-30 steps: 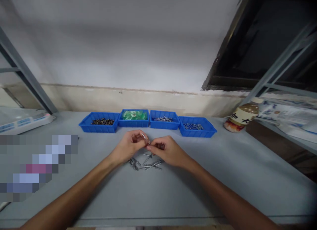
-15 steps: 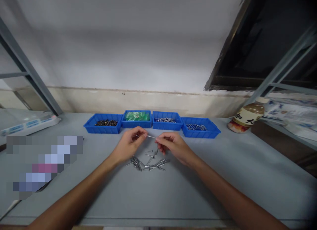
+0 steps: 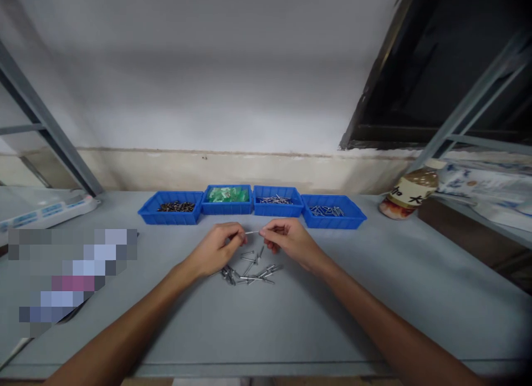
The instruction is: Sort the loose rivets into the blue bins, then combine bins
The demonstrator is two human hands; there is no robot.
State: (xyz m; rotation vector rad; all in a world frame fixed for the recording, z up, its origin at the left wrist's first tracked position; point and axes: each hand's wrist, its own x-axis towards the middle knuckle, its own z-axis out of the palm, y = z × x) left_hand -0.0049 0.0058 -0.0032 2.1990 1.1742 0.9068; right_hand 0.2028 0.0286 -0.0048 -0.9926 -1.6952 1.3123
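Note:
A thin silver metal pin [image 3: 251, 232], like a rivet or nail, spans the small gap between my hands. My left hand [image 3: 219, 246] is closed, pinching the pin's left end between thumb and fingers. At the other end, the thumb and fingertips of my right hand [image 3: 290, 240] are closed on it, hiding that tip. Just below, a loose pile of silver rivet-like pins [image 3: 260, 276] lies on the grey table [image 3: 233, 330], some crossing each other. The left part of the pile lies close to my left wrist.
Along the back stand blue bins: one with dark brassy small parts [image 3: 177, 207], one with green bagged pieces [image 3: 228, 194], and two with silver pins [image 3: 276, 200] [image 3: 328, 211]. A drink bottle [image 3: 411, 191] stands right; a power strip [image 3: 54, 211] and a blurred-out object [image 3: 78, 283] lie left.
Both hands have come down slightly towards me, still holding the pin between them. The pin now looks more level. The view has shifted a little; the pile looks much the same.

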